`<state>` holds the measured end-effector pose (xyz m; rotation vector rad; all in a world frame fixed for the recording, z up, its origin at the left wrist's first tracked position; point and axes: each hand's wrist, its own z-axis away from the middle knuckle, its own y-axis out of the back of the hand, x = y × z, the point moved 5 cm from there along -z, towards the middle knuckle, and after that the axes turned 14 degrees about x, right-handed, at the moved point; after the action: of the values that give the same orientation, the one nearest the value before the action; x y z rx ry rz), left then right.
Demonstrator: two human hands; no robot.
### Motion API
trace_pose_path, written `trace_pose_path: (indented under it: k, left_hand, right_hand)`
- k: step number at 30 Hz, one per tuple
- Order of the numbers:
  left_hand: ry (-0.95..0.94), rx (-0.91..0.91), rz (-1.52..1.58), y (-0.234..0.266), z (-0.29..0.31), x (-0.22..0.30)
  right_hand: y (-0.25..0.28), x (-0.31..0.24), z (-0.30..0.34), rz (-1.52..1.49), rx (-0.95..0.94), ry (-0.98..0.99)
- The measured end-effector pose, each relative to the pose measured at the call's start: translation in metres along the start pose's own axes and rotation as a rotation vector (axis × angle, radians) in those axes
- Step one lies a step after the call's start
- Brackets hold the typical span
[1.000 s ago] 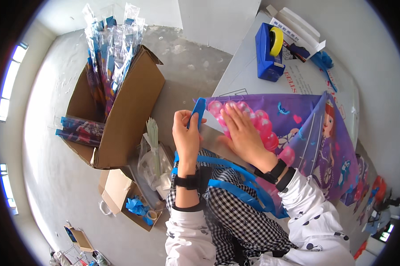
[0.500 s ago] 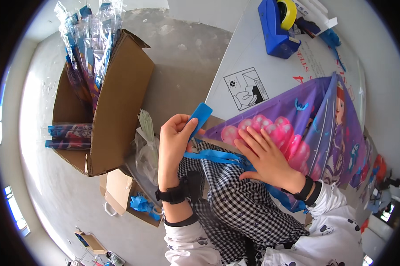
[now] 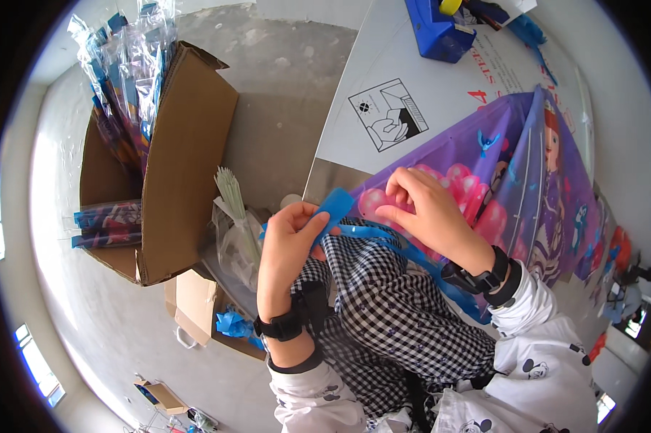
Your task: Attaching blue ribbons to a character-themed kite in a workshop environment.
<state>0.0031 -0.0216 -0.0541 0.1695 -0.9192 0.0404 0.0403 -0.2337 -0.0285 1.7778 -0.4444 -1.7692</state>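
My left hand [image 3: 285, 242] pinches a folded piece of blue ribbon [image 3: 337, 206] between thumb and fingers, its flat end sticking up. From there a longer blue ribbon [image 3: 423, 261] runs across my lap, over a black-and-white checked cloth [image 3: 390, 289]. My right hand [image 3: 435, 215] hovers in front of the purple kite [image 3: 452, 148], fingers loosely bent and thumb apart, with nothing visible in it. Pink balloons and a figure in a purple dress are printed on the kite, and thin pale rods cross it. It lies partly on the white tabletop.
A blue tape dispenser [image 3: 437, 32] stands at the table's far side. To the left, a tall cardboard box [image 3: 188, 159] holds several plastic-wrapped packs [image 3: 134, 79]. Beside it are a bundle of thin white rods [image 3: 230, 191] and a small box [image 3: 192, 299] with blue material.
My right hand has lifted away from the lower ribbon, and its spread fingers have curled. The left hand still holds the folded ribbon. The whole view has shifted slightly.
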Motion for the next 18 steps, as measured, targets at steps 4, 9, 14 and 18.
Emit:
trace_pose_path:
  k: [4,9,14,18]
  left_hand:
    - [-0.041,0.063,0.024,0.014,0.004,0.009]
    - [-0.017,0.003,0.018,0.003,0.006,0.01]
    - [-0.043,-0.079,0.057,-0.005,0.004,0.011]
    - [-0.05,-0.097,0.084,-0.004,0.007,0.012]
  right_hand:
    - [0.0,-0.003,0.002,0.193,0.07,0.12]
    - [0.003,0.002,0.0,0.03,0.04,0.092]
    - [-0.009,-0.008,-0.003,-0.168,0.008,0.042]
    - [-0.013,-0.015,-0.009,-0.428,-0.011,-0.12]
